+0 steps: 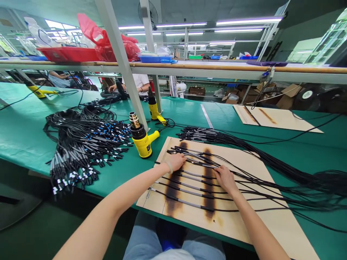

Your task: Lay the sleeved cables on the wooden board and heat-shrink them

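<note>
My left hand is closed on a black cable with a grey sleeve, near its end. Farther right along what looks like the same cable, my right hand pinches it; the fingertips are partly hidden. Both hands are low over a light wooden board with two dark scorched bands. Nearer to me, several cables with grey sleeves lie side by side across the bands. More cable ends lie bunched beyond my left hand.
An upright yellow heat gun stands left of the board, and another heat gun behind it. A heap of black cables covers the left of the green table. A thick cable bundle runs right. A shelf post rises ahead.
</note>
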The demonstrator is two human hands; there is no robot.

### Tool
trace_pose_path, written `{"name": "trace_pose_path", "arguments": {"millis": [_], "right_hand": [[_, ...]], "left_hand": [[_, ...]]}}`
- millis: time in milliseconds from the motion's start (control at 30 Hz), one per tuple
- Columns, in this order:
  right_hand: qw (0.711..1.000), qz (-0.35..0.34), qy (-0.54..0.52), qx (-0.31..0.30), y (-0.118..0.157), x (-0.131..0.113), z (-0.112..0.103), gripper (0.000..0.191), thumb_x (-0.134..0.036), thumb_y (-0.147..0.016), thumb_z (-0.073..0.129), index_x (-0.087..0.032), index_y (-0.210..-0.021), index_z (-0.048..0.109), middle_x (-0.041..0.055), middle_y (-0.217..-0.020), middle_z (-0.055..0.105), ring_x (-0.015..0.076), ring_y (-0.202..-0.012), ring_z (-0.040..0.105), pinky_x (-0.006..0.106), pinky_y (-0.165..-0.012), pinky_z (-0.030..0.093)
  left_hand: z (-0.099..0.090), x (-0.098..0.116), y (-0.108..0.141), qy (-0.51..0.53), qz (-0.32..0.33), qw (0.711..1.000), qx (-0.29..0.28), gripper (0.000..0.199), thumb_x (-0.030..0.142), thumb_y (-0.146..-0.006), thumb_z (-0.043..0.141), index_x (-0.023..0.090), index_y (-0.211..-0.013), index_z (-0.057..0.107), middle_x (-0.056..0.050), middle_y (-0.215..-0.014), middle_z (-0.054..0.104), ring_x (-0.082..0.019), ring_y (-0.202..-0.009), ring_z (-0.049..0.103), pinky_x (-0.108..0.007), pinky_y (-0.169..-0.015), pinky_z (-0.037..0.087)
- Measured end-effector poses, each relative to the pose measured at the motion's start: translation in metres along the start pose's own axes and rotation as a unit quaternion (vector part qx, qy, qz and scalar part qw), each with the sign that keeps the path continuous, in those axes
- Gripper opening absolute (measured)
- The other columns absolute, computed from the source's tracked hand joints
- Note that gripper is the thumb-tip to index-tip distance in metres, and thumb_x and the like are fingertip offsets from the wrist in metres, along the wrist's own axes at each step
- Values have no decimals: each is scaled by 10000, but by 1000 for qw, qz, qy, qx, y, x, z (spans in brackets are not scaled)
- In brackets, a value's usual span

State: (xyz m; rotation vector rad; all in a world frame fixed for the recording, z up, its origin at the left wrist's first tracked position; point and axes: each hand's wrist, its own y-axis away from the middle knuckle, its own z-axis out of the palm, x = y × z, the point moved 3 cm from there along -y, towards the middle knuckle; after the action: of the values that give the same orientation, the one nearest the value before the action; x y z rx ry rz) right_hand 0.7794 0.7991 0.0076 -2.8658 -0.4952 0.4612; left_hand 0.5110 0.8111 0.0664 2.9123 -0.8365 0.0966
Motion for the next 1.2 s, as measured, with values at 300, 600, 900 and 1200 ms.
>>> {"name": "trace_pose_path", "arguments": {"millis": [300,600,900,1200], "right_hand": [[999,0,16,-29,-1,-6,-6,196,-211,-900,486,-216,-986,662,81,-893,603,241,-903,566,297,-657,387],[998,-29,-25,-56,-33,-42,6,132,-165,-870,510,-192,-930,624,112,-952,612,263,-961,565,326,-705,423],[988,-77,-118,-58,-26,-34,12,114,-196,-877,430,-180,-882,543,72,-891,595,200,-826,583,316,-750,459],[965,-74,-239,-83,-21,-38,5,202,-330,-858,384,-192,-827,528,72,-803,615,215,-757,565,343,-718,439]], "left_hand": [[-17,4,-55,-12,-67,997,29,334,36,-879,383,102,-1184,501,-206,-1141,606,-280,-1023,629,-393,-824,503],[-12,-41,-19,-2,-86,996,29,285,31,-798,448,140,-939,671,-111,-993,649,-225,-976,605,-325,-863,479],[-3,-64,10,-28,-92,995,4,319,152,-876,448,225,-1069,690,-102,-991,634,-248,-986,582,-340,-802,442],[0,-58,15,-49,-62,997,13,249,197,-896,465,209,-987,697,-80,-970,611,-222,-940,574,-299,-759,415]]}}
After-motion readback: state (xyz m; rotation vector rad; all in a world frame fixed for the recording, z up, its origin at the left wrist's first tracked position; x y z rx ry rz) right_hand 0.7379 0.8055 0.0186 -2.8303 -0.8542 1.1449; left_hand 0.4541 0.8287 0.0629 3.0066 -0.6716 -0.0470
